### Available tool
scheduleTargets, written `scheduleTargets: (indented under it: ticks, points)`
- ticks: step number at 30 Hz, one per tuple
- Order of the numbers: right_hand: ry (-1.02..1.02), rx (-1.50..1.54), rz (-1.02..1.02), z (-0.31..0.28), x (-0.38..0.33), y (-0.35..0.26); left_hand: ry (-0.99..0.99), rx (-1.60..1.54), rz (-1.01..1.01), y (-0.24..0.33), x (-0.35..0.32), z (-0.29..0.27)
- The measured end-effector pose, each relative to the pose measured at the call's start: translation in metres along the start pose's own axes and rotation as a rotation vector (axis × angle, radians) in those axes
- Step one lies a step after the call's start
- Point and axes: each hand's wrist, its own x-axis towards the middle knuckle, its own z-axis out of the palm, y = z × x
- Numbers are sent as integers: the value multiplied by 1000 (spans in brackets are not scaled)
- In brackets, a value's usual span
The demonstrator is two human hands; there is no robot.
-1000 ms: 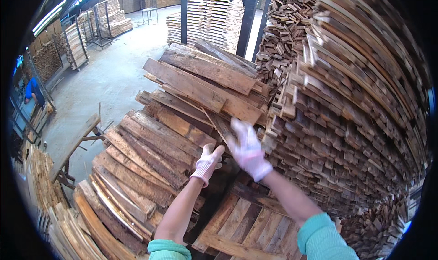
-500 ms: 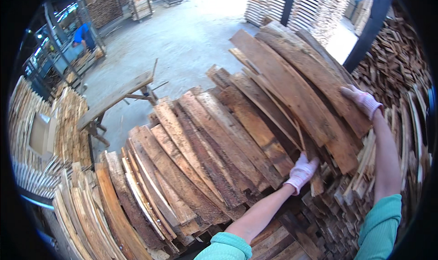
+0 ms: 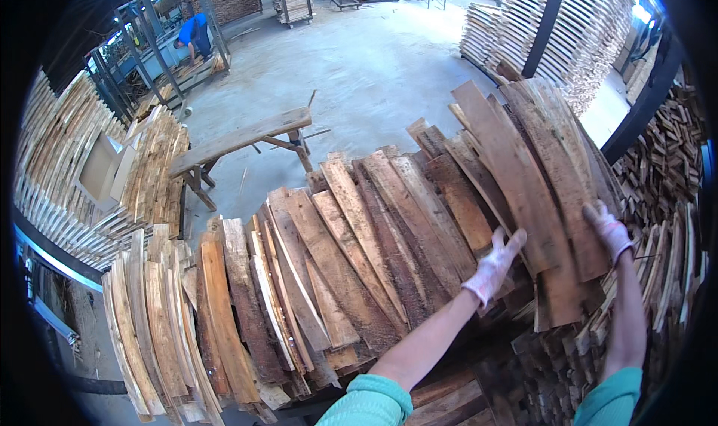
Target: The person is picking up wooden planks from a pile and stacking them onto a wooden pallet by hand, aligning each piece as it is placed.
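Currently, left hand (image 3: 493,267) is half open, gloved thumb and fingers spread beside a brown board (image 3: 532,209); no firm hold visible. Right hand (image 3: 609,233) is on the right side of a neighbouring board (image 3: 559,157), fingers slightly bent; can't tell if it grips. Both boards lie near the right edge of the pile (image 3: 329,224). Step looks like adjusting boards from both sides; next move probably calls for even finger pressure. Bench (image 3: 243,136) stands beyond the pile's far edge.

Right hand (image 3: 612,231) touches a brown board (image 3: 562,172); left hand (image 3: 491,269) perhaps touches a neighbouring board (image 3: 523,201); wooden bench (image 3: 243,138) beyond.
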Motion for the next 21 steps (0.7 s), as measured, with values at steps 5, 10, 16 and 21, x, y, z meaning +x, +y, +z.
scheduleTargets:
  ticks: [5,10,16,21]
  points:
    - [93,130,227,59,-67,-101,416,427,-270,61,9,40]
    - [251,270,292,77,-72,-96,490,519,-254,44,11,50]
    - [292,207,171,86,-106,-135,487,312,26,14,0,-1]
    - [212,679,56,188,-206,-153,563,464,-78,-29,-92,-76]
